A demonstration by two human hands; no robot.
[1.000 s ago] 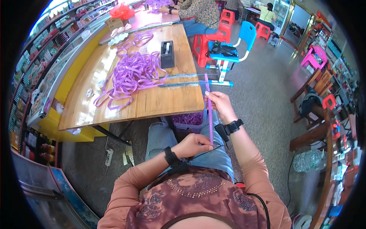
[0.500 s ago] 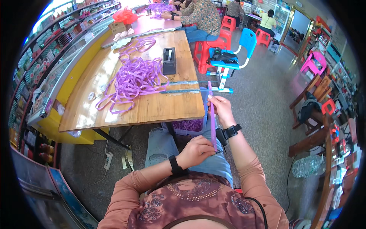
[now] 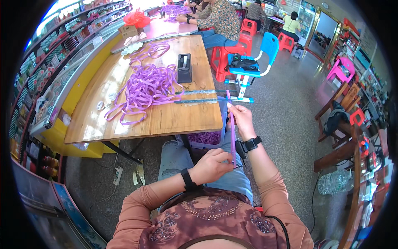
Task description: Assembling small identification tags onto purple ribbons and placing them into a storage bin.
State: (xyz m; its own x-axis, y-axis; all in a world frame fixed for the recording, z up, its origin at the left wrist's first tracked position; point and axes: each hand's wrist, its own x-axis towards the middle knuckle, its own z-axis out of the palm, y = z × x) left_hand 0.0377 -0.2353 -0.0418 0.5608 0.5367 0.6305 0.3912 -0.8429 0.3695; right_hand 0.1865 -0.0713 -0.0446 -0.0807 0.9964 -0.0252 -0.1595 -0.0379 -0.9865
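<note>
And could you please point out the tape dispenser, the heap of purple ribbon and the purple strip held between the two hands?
Tape dispenser (image 3: pixel 185 73): head view, on its black body.
Heap of purple ribbon (image 3: pixel 151 85): head view, middle of the pile.
Purple strip (image 3: pixel 233 135): head view, about midway along its length.

We cannot read any word, number or sign here. On the brown carton (image 3: pixel 129 32) we see small dark marks, but they are too small for us to read. The packages on the left shelves (image 3: pixel 31 79) show coloured surfaces, and at this size we can make out no letters on them.
</note>
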